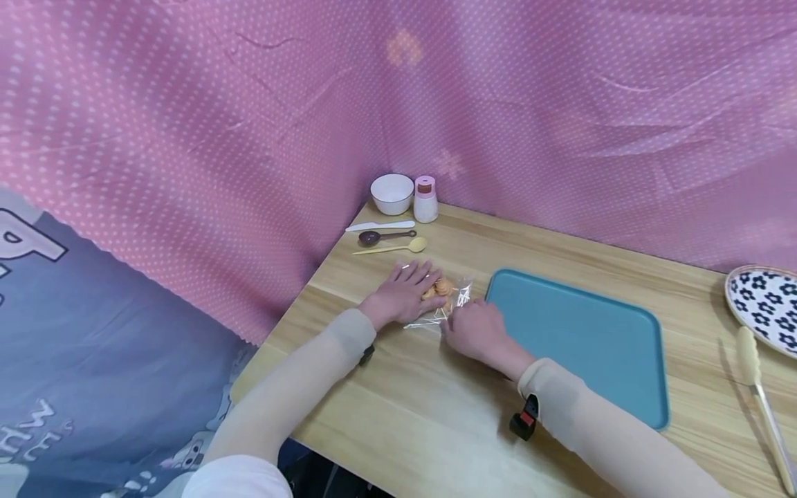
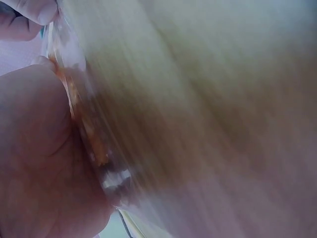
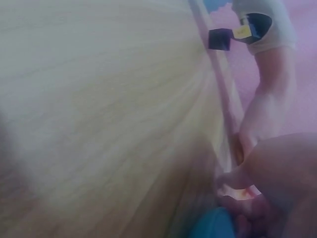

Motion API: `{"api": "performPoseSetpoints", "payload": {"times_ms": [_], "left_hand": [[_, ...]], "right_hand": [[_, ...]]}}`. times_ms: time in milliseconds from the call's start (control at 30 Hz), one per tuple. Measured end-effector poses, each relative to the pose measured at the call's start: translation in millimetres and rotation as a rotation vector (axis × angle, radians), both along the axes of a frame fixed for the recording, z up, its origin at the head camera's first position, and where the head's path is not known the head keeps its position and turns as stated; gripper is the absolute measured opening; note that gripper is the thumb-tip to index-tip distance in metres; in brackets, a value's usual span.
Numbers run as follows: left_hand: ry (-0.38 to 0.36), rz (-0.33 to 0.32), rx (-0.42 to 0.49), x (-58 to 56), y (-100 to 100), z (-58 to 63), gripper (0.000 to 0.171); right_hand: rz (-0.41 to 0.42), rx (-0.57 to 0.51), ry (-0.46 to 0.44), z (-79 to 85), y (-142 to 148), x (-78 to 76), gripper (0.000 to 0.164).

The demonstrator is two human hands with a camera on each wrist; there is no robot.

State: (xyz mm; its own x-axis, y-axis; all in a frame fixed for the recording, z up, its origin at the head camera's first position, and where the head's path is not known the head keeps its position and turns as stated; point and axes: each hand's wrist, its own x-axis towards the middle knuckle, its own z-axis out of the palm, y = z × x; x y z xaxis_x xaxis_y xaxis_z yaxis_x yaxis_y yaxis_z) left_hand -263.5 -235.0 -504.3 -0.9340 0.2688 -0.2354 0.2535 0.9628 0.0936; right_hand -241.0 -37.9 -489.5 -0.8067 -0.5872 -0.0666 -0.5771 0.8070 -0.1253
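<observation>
A clear plastic bag with orange-brown, ridged snack pieces in it lies on the wooden table. My left hand rests over the bag's left part, fingers spread and straight. On the bag's near right side, my right hand pinches the edge with curled fingers. In the left wrist view the bag runs along the palm, with fingertips of the right hand at its upper end. The right wrist view shows the right thumb bent toward the fingers; the bag is mostly hidden there.
A blue tray lies right of the bag. Beyond the left hand are a yellow spoon, dark spoon, white knife, white bowl and pink-topped bottle. Far right are a patterned plate and tongs.
</observation>
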Motion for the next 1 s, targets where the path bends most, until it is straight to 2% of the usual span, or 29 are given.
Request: {"api": "performPoseSetpoints", "payload": {"times_ms": [167, 400, 600, 767, 1000], "left_hand": [[0.000, -0.001, -0.015, -4.0, 1, -0.6, 0.079], [-0.055, 0.021, 0.015, -9.7, -3, -10.4, 0.081], [-0.063, 0.026, 0.024, -8.7, -2, -9.6, 0.081], [-0.065, 0.032, 0.028, -10.1, -2, -15.4, 0.083], [-0.040, 0.012, -0.021, -1.2, 2, -1.2, 0.079]], "right_hand": [[-0.003, 0.057, -0.020, 4.9, 0, -2.6, 0.040], [-0.001, 0.028, -0.044, 3.3, 1, -2.6, 0.034], [-0.023, 0.016, 0.002, 2.0, -1, 2.0, 0.039], [-0.035, 0.084, 0.051, -0.1, -9, 8.5, 0.040], [-0.059, 0.146, 0.069, 0.3, -17, 11.7, 0.042]]}}
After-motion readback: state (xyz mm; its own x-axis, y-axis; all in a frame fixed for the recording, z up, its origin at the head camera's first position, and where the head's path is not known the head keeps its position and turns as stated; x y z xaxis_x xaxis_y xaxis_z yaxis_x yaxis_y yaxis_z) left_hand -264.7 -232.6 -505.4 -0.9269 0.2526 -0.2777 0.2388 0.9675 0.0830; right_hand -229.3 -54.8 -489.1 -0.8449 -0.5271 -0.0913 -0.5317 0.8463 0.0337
